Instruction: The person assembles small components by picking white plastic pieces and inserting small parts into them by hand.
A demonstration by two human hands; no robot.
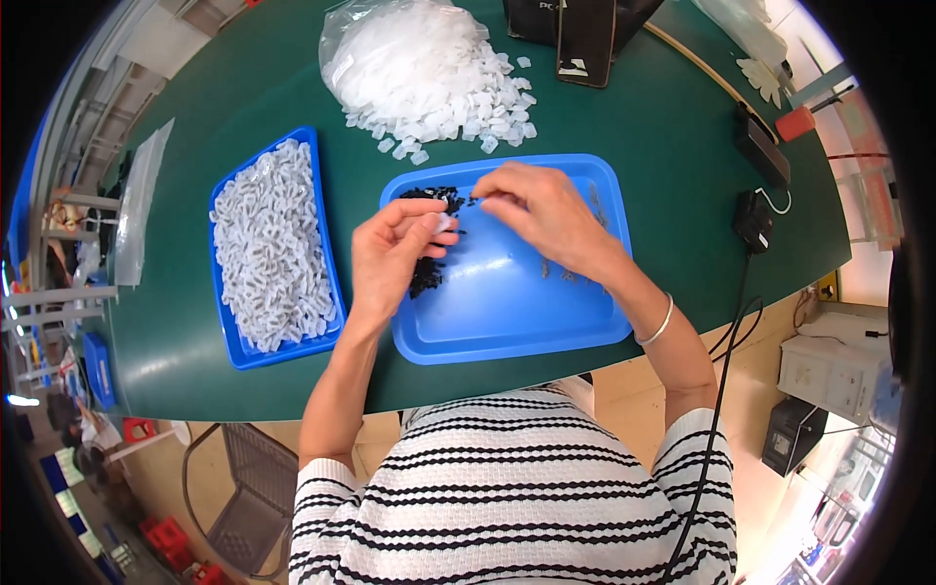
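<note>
My left hand hovers over the left part of a blue tray and pinches a small white plastic piece between thumb and fingers. My right hand is just to its right, fingertips closed on a tiny black part held close to the white piece. A heap of small black parts lies in the tray, partly hidden under my left hand. A few more black bits lie scattered near my right wrist.
A second blue tray at the left is full of white plastic pieces. A clear bag spilling white pieces lies at the back. Dark boxes, a black adapter and cable sit right on the green table.
</note>
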